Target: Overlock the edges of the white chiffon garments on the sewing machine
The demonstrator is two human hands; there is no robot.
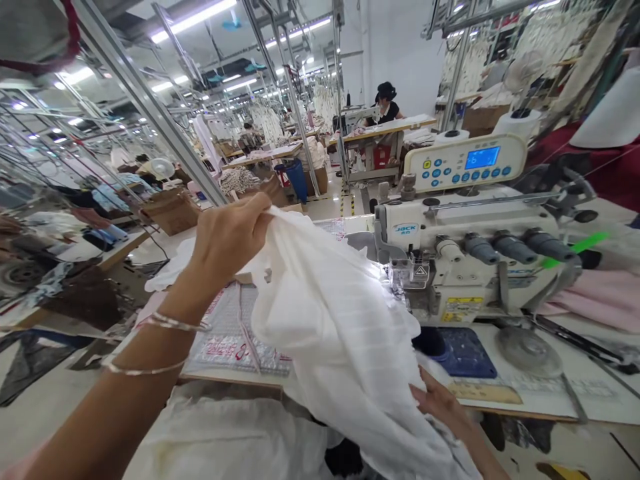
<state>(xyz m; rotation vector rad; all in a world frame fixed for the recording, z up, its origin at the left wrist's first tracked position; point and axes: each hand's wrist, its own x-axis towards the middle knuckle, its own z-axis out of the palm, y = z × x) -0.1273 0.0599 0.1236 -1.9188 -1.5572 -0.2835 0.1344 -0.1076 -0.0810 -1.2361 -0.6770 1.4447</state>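
My left hand (227, 240) is raised in front of me, fingers pinched shut on the top edge of a white striped fabric piece (330, 320). The cloth hangs down from that grip towards my lap. My right hand (440, 403) is low at the cloth's lower edge, partly covered by it, fingers curled against the fabric. A white overlock sewing machine (465, 253) stands on the table just right of the cloth, its presser foot (410, 277) close to the fabric's right side.
The machine's control panel (465, 163) with a blue screen sits above it. A printed plastic bag (235, 333) lies on the table (540, 400) behind the cloth. Pink fabric (605, 300) lies at right. More white cloth (225, 440) fills my lap. Another person (386, 103) sits far back.
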